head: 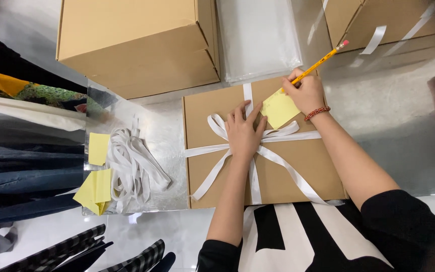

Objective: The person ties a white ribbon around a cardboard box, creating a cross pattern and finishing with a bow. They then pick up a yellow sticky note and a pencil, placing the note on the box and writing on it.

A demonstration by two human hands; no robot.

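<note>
On ribboned box (298,166): note (279,108) near edge.

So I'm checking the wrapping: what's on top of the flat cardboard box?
A white ribbon tied in a bow, a yellow note, and both hands. The left hand covers the knot; the box's contents are hidden.

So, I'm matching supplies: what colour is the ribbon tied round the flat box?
White ribbon, clearest in the head view.

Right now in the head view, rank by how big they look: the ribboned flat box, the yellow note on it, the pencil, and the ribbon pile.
1. Ribboned flat box
2. Ribbon pile
3. Yellow note, broader than the pencil
4. Pencil, thin though long; the right hand hides its tip
</note>
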